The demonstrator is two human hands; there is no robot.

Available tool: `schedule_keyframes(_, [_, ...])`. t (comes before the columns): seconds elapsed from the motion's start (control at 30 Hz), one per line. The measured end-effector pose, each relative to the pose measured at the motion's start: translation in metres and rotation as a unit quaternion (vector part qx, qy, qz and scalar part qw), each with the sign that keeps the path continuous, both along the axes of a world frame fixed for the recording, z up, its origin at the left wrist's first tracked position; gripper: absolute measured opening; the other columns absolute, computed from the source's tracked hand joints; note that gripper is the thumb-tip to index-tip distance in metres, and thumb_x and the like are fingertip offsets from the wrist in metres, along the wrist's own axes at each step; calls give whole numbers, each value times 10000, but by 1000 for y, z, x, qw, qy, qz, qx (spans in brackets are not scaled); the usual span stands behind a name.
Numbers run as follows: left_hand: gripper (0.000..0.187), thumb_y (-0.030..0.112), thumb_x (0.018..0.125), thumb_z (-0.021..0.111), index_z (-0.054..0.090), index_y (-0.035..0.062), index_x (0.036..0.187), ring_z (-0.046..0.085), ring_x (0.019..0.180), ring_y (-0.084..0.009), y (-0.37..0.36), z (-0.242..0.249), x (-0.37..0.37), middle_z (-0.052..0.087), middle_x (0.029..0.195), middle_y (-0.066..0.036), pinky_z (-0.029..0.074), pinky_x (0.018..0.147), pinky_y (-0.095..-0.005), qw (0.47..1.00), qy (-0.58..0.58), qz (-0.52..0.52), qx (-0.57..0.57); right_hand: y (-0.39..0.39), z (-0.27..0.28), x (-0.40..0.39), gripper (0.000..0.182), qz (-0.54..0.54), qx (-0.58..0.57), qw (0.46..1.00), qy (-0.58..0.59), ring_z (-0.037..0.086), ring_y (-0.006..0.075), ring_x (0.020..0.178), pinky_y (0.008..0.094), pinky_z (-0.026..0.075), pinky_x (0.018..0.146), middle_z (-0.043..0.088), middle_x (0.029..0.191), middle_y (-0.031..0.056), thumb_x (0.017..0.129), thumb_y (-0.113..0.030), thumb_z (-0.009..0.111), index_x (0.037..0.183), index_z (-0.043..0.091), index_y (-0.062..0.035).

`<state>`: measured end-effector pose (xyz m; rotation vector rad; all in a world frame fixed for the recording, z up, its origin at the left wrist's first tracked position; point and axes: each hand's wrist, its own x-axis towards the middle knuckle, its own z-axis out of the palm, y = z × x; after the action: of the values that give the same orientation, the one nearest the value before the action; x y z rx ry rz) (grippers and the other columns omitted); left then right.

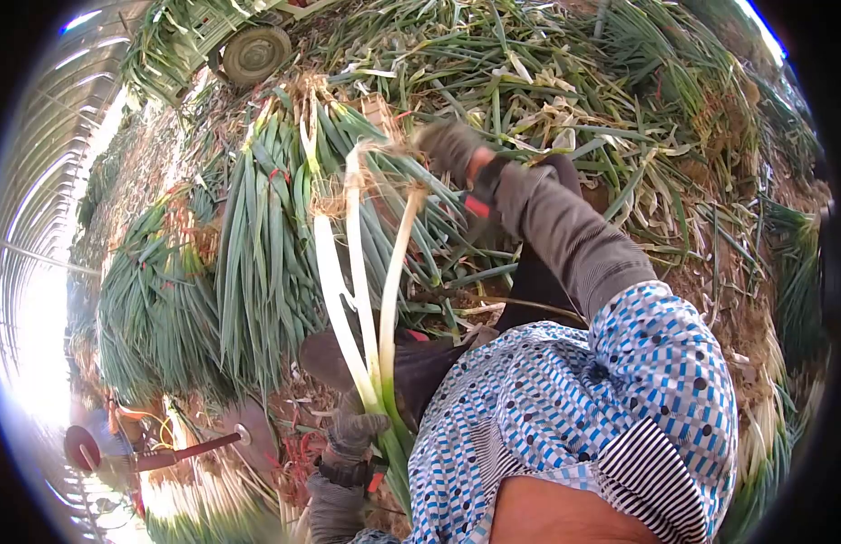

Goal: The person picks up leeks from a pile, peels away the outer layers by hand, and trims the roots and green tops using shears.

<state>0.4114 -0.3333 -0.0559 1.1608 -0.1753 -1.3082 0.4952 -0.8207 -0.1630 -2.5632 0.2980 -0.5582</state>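
Observation:
My gloved left hand (359, 431) is closed around several long green onions (364, 299) where the white stalks turn green. Their rooted white ends point up and away from me, and their leaves hang down past the hand. Out past the roots is my gloved right hand (452, 150), smeared by motion. Its fingers cannot be made out, nor whether anything is in them. Just beyond the stalks lies a large bundle of green onions (262, 245), with red ties on it and its leaves fanned toward the left.
Another tied bundle (162, 295) lies farther left. Loose leaves and peelings (529, 100) cover the ground at the top and right. A wheeled cart (257, 54) stands at the top left. A dark red bar with round ends (189, 453) and white-stalked onions (203, 494) are at lower left.

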Motion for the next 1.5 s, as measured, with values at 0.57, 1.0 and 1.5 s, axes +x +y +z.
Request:
schedule_keyframes(0.57, [581,177,611,782,531,19,1111,593,783,-174,10,-27,-6,615,908,-76,501,674,-291,998,-54,-27,14,-48,76,-2,279,-158,-301,925,168,657,272,782,365,513,666,675,871,147,795,-266,601,910,666,-20])
schedule_keyframes(1.0, [699,44,557,733,489,46,1212,622,799,-221,-12,31,89,630,888,-78,510,724,-348,896,-386,-149,160,116,170,-16,729,314,71,939,-125,450,306,1214,383,349,1037,482,1293,188,688,-463,745,1231,506,-38])
schedule_keyframes(1.5, [499,163,726,560,479,177,1218,396,1205,-222,-95,163,134,481,1192,-37,194,1046,-571,181,-951,-125,217,232,58,56,548,179,301,937,19,609,268,800,368,494,696,620,860,177,607,-210,754,1047,533,30])
